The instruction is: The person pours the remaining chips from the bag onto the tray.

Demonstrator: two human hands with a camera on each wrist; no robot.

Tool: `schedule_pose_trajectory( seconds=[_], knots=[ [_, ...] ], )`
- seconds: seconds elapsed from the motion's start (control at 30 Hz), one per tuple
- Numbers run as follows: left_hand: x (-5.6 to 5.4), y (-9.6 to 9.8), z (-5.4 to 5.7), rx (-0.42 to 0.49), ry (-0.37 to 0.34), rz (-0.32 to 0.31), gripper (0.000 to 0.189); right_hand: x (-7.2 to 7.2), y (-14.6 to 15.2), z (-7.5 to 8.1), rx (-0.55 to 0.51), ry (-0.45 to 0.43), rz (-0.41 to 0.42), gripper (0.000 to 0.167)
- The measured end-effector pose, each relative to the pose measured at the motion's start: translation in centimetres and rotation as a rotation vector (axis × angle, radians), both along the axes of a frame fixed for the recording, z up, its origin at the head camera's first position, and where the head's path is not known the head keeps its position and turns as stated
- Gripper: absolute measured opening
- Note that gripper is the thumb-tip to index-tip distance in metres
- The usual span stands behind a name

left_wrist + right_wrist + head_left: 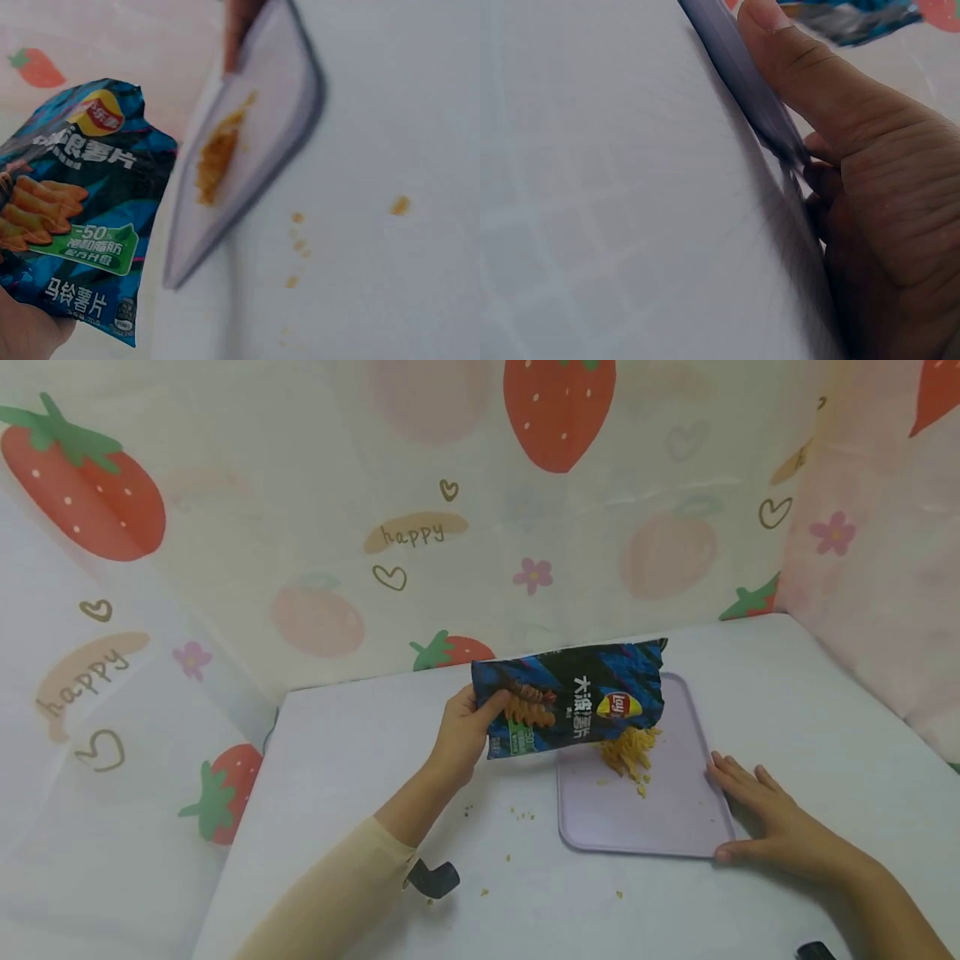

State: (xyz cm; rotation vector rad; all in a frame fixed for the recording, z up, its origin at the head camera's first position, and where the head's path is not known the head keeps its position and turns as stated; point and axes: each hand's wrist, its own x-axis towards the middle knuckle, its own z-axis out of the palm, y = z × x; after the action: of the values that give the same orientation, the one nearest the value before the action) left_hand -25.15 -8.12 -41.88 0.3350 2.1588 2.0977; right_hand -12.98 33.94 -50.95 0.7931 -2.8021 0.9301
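Note:
My left hand [459,739] grips one end of a blue and black Lay's potato chip bag [568,700], thumb on its front. The bag is held sideways above a pale purple tray [637,827]. Its other end, at the right, lies over a small heap of yellow chip pieces [628,753] on the tray and hides part of it. My right hand [787,827] rests at the tray's right side, fingers spread, with the thumb touching the near right corner. In the right wrist view the thumb [780,45] lies against the tray edge [742,75].
Yellow crumbs [522,815] are scattered on the white table [510,918] left of and in front of the tray. A strawberry-printed cloth [525,510] stands behind the table and at both sides. A black piece [435,879] shows beside the left wrist.

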Motion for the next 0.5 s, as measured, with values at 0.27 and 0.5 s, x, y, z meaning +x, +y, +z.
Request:
schedule_pose_trajectory(
  seconds=[0.27, 0.5],
  knots=[
    [0.53, -0.06, 0.38, 0.055, 0.017, 0.043, 0.032, 0.39, -0.05, -0.56, 0.009, -0.043, -0.013, 0.106],
    [0.09, -0.56, 0.07, 0.023, -0.041, 0.019, 0.032, 0.09, 0.09, -0.2, 0.0, -0.022, -0.007, 0.107]
  ],
)
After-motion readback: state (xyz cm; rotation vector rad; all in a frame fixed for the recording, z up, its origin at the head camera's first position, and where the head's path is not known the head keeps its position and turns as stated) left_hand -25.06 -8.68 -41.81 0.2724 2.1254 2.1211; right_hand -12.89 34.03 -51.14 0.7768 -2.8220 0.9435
